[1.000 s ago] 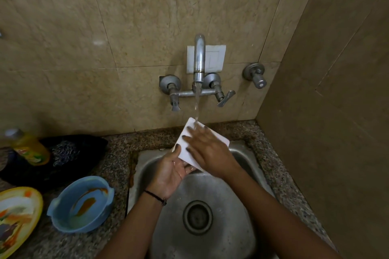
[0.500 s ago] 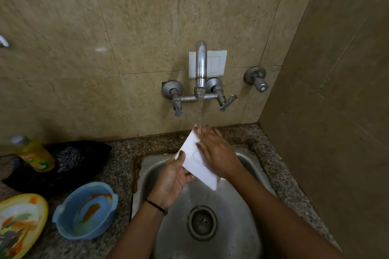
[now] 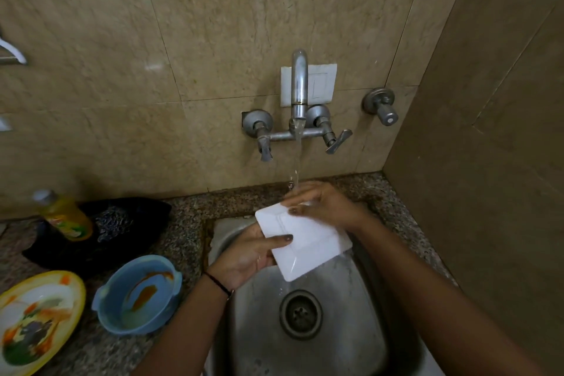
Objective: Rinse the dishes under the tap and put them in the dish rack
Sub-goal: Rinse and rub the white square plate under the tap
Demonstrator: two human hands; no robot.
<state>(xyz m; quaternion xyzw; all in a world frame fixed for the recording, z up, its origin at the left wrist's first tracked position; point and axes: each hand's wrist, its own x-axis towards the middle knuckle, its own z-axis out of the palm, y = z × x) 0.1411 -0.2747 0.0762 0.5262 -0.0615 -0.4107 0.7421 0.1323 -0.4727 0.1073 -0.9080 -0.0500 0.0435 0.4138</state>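
Sink [image 3: 351, 333] nearest, drain [image 3: 300, 314] in the middle. On the table [image 3: 186, 238] left of it: yellow patterned plate [image 3: 36, 317] at the frame edge, and a blue bowl [image 3: 137, 296] with orange residue just beside it. Over the basin, the left hand [image 3: 247, 253] grips the white square plate [image 3: 308, 243] by its left edge, thumb across the top face, the rest underneath. The plate is tilted and water runs off its low corner. The right hand [image 3: 326, 204] holds the far edge, thumb on the face, fingers [image 3: 300, 194] closed over the rim (blurred, directly under the stream). Further back, a yellow bottle [image 3: 65, 217] stands beside a black cloth [image 3: 134, 220]. The wall tap [image 3: 298, 85] is running.
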